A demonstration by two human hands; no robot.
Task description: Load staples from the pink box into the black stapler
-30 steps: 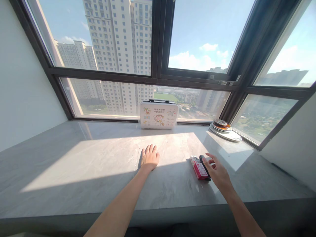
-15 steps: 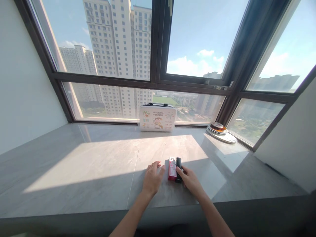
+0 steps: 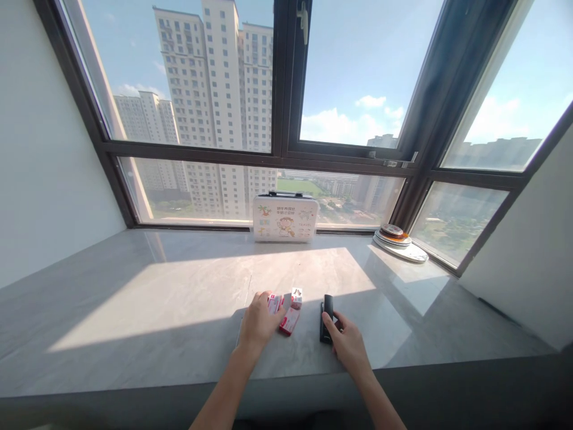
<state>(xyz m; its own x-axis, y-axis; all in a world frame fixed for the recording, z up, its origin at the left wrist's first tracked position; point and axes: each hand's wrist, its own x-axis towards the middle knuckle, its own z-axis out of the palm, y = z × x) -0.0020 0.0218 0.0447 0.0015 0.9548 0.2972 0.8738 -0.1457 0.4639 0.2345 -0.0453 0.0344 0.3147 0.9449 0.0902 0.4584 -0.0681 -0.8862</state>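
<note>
My left hand [image 3: 259,322] is closed around a small red-and-white box [image 3: 274,303], its fingers hiding part of it. Just right of that hand, a second red-and-white box [image 3: 290,321] lies tilted on the sill. A third small box [image 3: 296,297] with a dark picture on its end stands against the far end of the second. My right hand [image 3: 348,341] grips a black stapler [image 3: 327,319] from its right side, thumb on top. The stapler points away from me, apart from the boxes.
A white case [image 3: 285,220] with cartoon prints and a dark handle stands against the window [image 3: 349,65]. Stacked round plates or lids [image 3: 398,243] lie in the right back corner. The grey marble sill [image 3: 147,310] ends at a front edge near my forearms.
The red-and-white boxes, beside the stapler before, are now left of it and spread apart. My left hand has moved left and closed on one. My right hand still holds the stapler.
</note>
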